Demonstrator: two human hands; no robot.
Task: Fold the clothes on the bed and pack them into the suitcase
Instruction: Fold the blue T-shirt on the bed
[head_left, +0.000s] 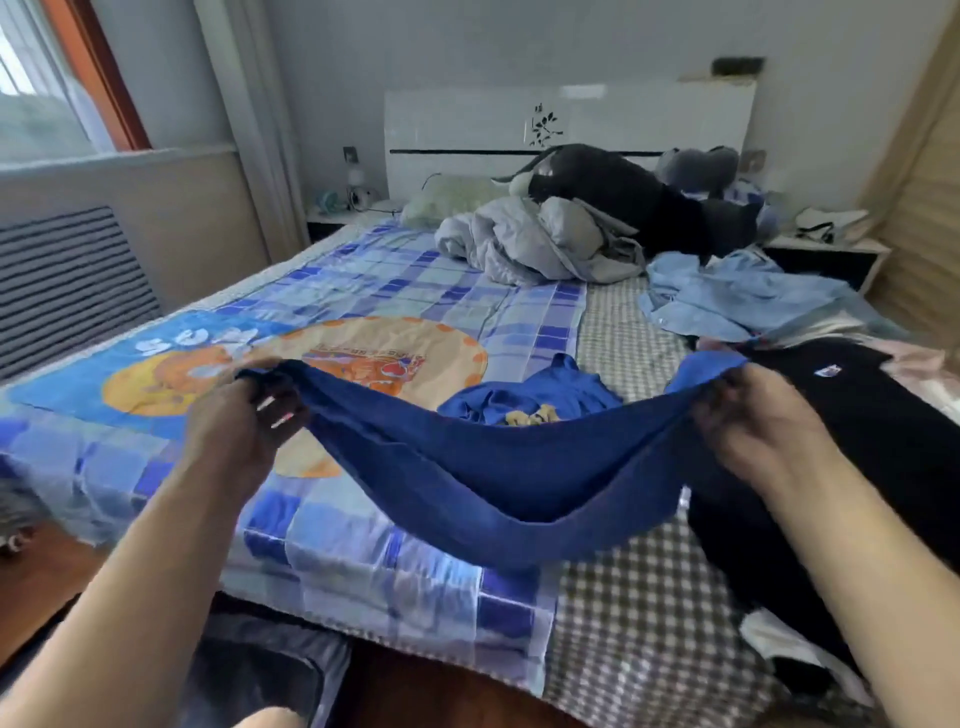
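Head view: bed (363, 280) fills most of the frame, blue checked sheet with a cartoon print. Grey bedding pile (535, 244) near the headboard, dark plush (639, 192) behind it. Black garment (862, 415) lies at the right edge, light blue shirt (743, 296) beyond it. My blue garment (483, 467) hangs stretched above the mattress, its far end bunched on the sheet. Left hand (234, 421) grip pinches one end, right hand (753, 421) grip pinches the other.
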